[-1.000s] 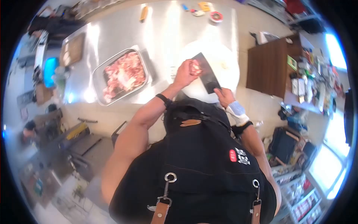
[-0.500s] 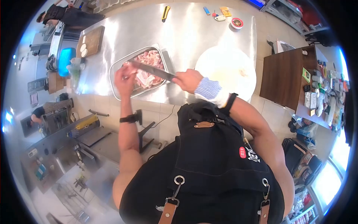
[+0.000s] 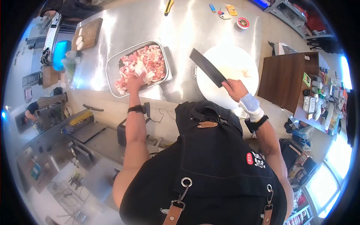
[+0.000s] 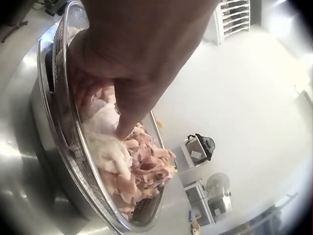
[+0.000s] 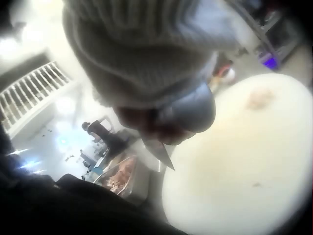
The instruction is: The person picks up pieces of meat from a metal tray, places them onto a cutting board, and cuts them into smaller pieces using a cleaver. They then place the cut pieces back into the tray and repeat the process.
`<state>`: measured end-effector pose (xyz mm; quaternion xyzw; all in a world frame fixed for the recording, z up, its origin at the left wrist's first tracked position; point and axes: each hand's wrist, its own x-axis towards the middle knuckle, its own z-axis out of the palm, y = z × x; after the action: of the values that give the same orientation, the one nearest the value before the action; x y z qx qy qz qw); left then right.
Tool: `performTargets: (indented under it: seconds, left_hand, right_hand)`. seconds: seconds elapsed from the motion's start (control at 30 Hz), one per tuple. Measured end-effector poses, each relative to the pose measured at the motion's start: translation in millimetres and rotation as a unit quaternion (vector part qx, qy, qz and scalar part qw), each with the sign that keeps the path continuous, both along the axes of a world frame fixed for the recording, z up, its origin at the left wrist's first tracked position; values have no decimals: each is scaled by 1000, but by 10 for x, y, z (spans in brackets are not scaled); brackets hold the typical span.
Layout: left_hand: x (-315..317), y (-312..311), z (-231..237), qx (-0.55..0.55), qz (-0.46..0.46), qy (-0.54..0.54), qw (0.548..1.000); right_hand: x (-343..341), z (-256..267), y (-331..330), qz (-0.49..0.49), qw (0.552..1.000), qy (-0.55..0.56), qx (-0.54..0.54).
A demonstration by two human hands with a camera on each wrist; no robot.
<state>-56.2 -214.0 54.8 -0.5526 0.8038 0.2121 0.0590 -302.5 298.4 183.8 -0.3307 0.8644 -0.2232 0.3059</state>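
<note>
My left hand (image 3: 134, 83) reaches down into a wire-mesh basket (image 3: 109, 71) of raw meat pieces (image 3: 152, 60). In the left wrist view, the left hand (image 4: 122, 63) has its thumb against a pale piece of meat (image 4: 105, 142), with the other fingers partly hidden behind the palm. My right hand (image 3: 236, 90) grips the handle of a broad dark cleaver (image 3: 206, 67), held over the left side of a round white board (image 3: 228, 56). A small scrap of meat (image 3: 246, 73) lies on that board.
A wooden board (image 3: 92, 33) with white round pieces stands at the table's left. At the far edge are a yellow cutter (image 3: 168, 7), a blue lighter (image 3: 212, 7) and a red-rimmed bowl (image 3: 243, 23). A brown cabinet (image 3: 279, 82) stands to the right.
The cleaver went from the round board to above the basket and is back over the board. My left hand went from the board to the basket and has lowered into the meat.
</note>
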Motion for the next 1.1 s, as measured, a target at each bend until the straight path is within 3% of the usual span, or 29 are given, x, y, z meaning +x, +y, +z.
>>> performTargets:
  seconds: [0.17, 0.27, 0.4, 0.47, 0.6, 0.67, 0.7, 0.73, 0.77, 0.83, 0.9, 1.03, 1.1]
  left_hand:
    - [-160, -8, -32, 135, 117, 72, 981]
    - [-193, 77, 122, 250, 175, 156, 940]
    - [-177, 41, 136, 263, 175, 216, 924]
    - [-155, -38, 68, 299, 185, 264, 898]
    - [-262, 25, 363, 359, 229, 285, 859]
    - [-196, -112, 384, 391, 178, 334, 839]
    - [-139, -397, 171, 447, 172, 360, 800]
    - [-210, -170, 534, 408, 144, 421, 798]
    - [-110, -470, 405, 460, 200, 395, 770]
    - [-116, -355, 893, 446, 208, 432, 756]
    - [-67, -334, 1241, 450, 174, 435, 760]
    - [-162, -203, 1518, 384, 66, 486, 782]
    - [-309, -12, 1683, 401, 26, 479, 781]
  right_hand:
    - [344, -92, 642, -87, 995, -36, 19]
    - [565, -101, 807, -138, 989, -52, 6]
    - [736, -382, 907, -168, 984, -43, -26]
    - [741, -302, 859, -167, 984, -46, -34]
    - [752, -215, 794, -178, 980, -48, -72]
    - [711, -158, 799, -166, 983, -44, -69]
    - [694, -134, 837, -162, 984, -41, -64]
    - [682, -182, 878, -158, 984, -27, -73]
    - [658, -169, 929, -163, 985, -23, -59]
    - [646, -161, 942, -165, 985, -22, -39]
    - [647, -194, 998, -172, 984, -17, -36]
    - [656, -202, 1079, -184, 983, -19, -14]
    - [639, -226, 1115, -190, 981, -21, -12]
